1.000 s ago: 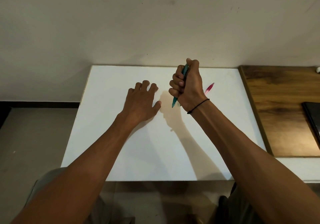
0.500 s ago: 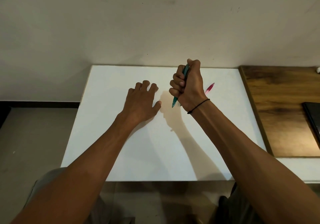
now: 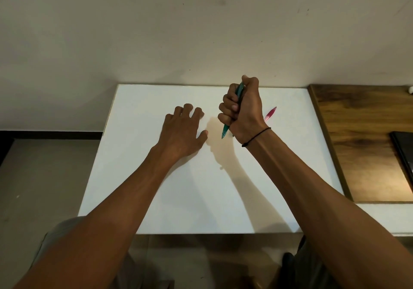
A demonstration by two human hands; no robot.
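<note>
Head view: you look down on a white tabletop, with both forearms reaching into the centre of the frame.
Right hand: just right of centre and raised off the surface. Its fingers and thumb are wrapped in a tight fist round the teal pen.
Teal pen: nearly upright in that fist. 1 end pokes out below the little finger toward the table, the other shows by the thumb at the top.
Pink pen: its end shows past the right wrist. You cannot tell whether it is in the same fist or lies on the table.
Left hand: centre frame, palm down on the tabletop, fingers spread and loosely bent, holding nothing.
Step in hand: pens look to be in the course of being gathered up, with 1 secured for certain.
Next move: probably you settle the pink pen. That calls for keeping the fist firm on the teal pen and the left hand steady.
Surface: matt white, with the shadow of the fist falling between the 2 hands.
Room: a plain, scuffed wall fills the upper half. A wooden top adjoins at the right, with a dark flat object at the right edge. Grey floor lies at the lower left.
</note>
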